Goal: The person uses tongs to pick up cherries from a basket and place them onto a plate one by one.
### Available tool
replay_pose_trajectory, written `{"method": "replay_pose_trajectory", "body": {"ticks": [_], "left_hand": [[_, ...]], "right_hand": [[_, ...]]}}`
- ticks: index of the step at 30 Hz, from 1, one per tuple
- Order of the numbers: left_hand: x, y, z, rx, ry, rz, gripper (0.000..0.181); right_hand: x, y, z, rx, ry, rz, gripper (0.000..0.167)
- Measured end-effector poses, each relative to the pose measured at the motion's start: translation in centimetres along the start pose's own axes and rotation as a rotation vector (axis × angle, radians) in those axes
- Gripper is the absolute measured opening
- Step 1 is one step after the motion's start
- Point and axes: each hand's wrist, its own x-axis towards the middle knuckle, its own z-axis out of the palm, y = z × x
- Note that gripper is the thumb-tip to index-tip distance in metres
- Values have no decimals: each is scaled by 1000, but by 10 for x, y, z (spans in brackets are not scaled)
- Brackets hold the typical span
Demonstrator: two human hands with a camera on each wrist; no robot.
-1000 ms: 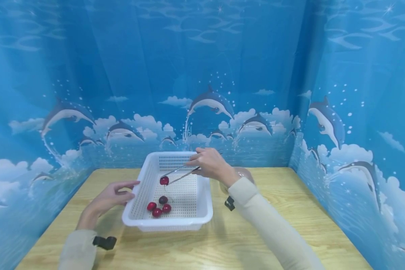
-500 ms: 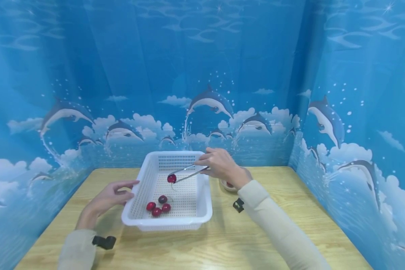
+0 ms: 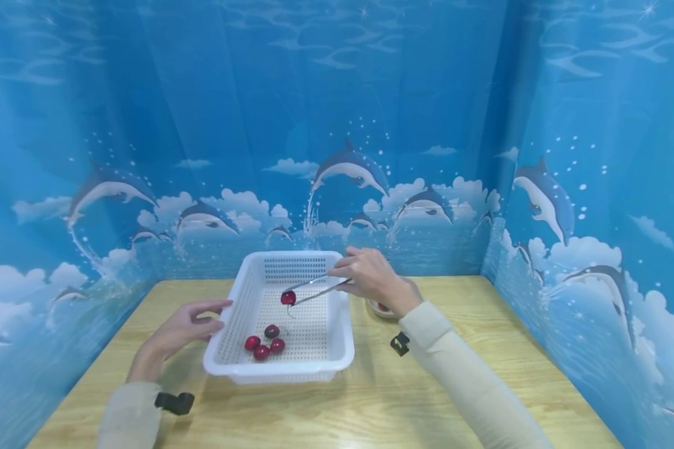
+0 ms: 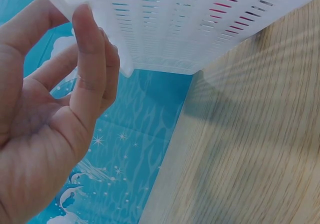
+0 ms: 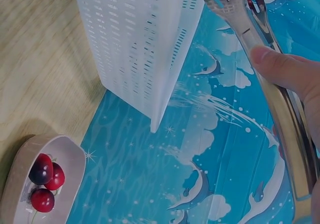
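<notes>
Cherry (image 3: 288, 298) between the tongs (image 5: 275, 104), beyond the right grip (image 3: 369, 275) (curled round the tongs), left grip (image 3: 181, 323) loose against the basket (image 3: 281, 370).

No words, letters, numbers, brand names or signs can be read on anything that is shown here.

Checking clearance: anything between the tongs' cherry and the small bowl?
Yes: the right wall of the white basket. In the head view, the cherry in the tongs shows within the basket's outline; the small bowl sits outside, to its right. Whether the cherry is above that wall is unclear.
</notes>
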Motion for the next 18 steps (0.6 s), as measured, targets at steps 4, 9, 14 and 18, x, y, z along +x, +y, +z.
{"method": "replay_pose_trajectory", "body": {"ticks": [4, 9, 14, 18], "left_hand": [[1, -1, 1, 17, 11, -12, 62], [0, -2, 1, 18, 15, -10, 62], [-1, -1, 1, 14, 15, -15, 62], [0, 0, 1, 4, 12, -15, 63]], "right_hand": [[-4, 1, -2, 7, 2, 12, 34], [-12, 4, -5, -1, 8, 29, 30], [-21, 10, -10, -12, 41, 26, 30], [-28, 15, -14, -18, 64, 10, 30]]}}
